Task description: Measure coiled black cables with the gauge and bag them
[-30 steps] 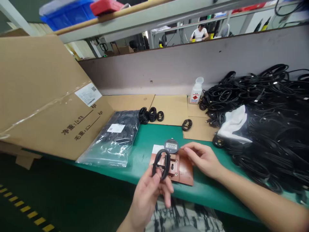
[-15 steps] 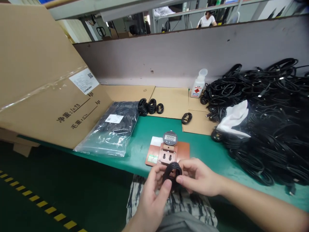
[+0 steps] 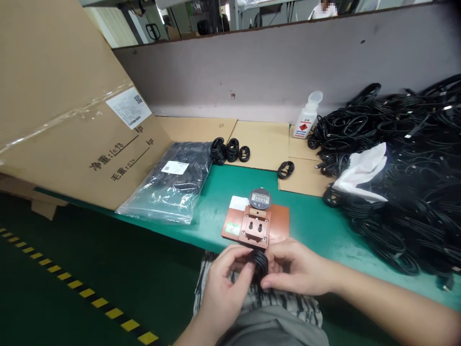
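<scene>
I hold a black cable coil [image 3: 262, 262] between both hands, just in front of the table's near edge and above my lap. My left grip [image 3: 227, 281] is closed on its left side, the thumb pressed across the loops. My right grip [image 3: 300, 269] closes on its right side, fingers curled behind and thumb at the lower edge; the coil hides part of that contact.

Just beyond my fingers, a copper-coloured fixture [image 3: 255, 226] sits on a reddish-brown plate [image 3: 281, 218] on the green table [image 3: 212, 204]. The round digital gauge [image 3: 260, 198] at its far end reads 0.000.

Farther off to the left lies a clear plastic bag [image 3: 160, 199] packed with dark contents, beside a large cardboard box [image 3: 54, 91]. Three black bundles [image 3: 233, 150] stand in a row near the bag, and one separate coil [image 3: 285, 169] rests on the flat cardboard [image 3: 262, 134]. A white bottle [image 3: 305, 120] stands by a big heap of black cables [image 3: 374, 240] on my right.
</scene>
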`<state>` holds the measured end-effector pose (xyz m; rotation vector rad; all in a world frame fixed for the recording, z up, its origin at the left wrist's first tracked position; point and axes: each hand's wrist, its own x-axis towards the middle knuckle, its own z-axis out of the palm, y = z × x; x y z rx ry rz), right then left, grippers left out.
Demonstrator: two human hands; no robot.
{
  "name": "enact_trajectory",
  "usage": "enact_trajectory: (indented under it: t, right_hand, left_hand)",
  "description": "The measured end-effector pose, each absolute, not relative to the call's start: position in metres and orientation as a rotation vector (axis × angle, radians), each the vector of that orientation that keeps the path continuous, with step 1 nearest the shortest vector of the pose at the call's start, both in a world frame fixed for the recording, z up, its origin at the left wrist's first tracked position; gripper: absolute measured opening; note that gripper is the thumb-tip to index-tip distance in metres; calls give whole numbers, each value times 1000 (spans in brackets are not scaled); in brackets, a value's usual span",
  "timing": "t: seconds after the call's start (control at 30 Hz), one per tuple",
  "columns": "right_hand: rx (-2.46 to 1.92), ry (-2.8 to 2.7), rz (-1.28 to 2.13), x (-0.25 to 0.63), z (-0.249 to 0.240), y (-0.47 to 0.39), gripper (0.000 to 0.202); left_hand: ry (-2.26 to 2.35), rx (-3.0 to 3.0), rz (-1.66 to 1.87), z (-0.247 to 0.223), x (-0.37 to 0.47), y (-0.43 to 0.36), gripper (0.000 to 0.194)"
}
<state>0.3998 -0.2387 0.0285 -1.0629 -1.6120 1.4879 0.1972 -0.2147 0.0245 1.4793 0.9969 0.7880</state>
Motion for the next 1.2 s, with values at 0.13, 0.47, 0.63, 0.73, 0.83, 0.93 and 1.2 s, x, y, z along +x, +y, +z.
enact_trajectory:
  t: [0.13, 0.47, 0.63, 0.73, 0.83, 0.93, 1.2]
  right_hand:
    - [-989, -1683, 1488, 403, 30, -239, 30]
    - [-1049, -1350, 1641, 397, 27, -240, 27]
    - [-1044, -1387, 1567, 398, 26, -238, 24]
    - [-1059, -1469, 1471, 400, 25, -238, 18]
    - [-1038, -1512, 1409, 401, 25, -239, 16]
    - [-994, -1577, 1369, 402, 26, -239, 13]
    - [-921, -1748, 1330, 402, 29, -239, 10]
  left_hand:
    - [1033, 1444, 803, 22, 199, -213, 10]
    - [924, 1121, 738, 25, 200, -212, 14]
    - [877, 1168, 661, 22, 200, -213, 12]
    - [854, 1227, 597, 20, 198, -213, 10]
    - [701, 1123, 511, 18, 192, -214, 19]
    - [531, 966, 414, 17, 189, -215, 28]
    - [536, 1060, 233, 30, 194, -211, 17]
